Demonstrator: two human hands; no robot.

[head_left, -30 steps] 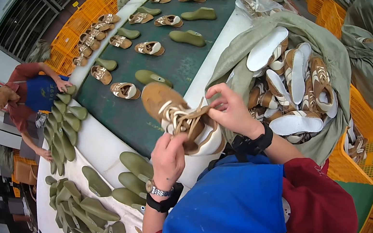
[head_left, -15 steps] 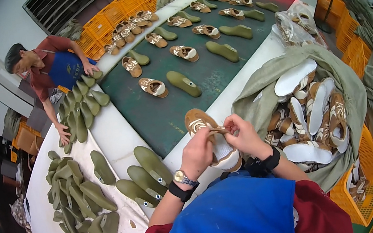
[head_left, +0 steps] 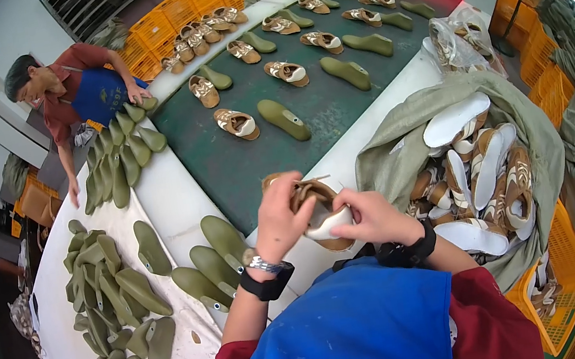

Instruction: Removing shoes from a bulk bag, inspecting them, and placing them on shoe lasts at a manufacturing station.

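A brown and white sneaker (head_left: 330,227) is held between my two hands just above the table's near edge, its opening facing up. My left hand (head_left: 280,218) is wrapped over the toe end and upper, hiding most of that part. At the heel side, my right hand (head_left: 378,218) grips the white rear of the shoe with thumb and fingers. A loose lace sticks out above the shoe. Left of my left wrist lie several olive-green shoe lasts (head_left: 226,243) on the white tabletop.
Sneakers and lasts stand in rows on a green conveyor belt (head_left: 228,181) ahead. At right, a grey-green sack (head_left: 387,122) full of sneakers sits over an orange crate (head_left: 569,270). A heap of lasts (head_left: 106,291) lies left. A co-worker (head_left: 73,85) leans over more lasts at far left.
My hands have moved from pinching the laces to gripping the shoe at its toe end and heel. The shoe has tilted and turned. The co-worker's one hand has moved away from the lasts.
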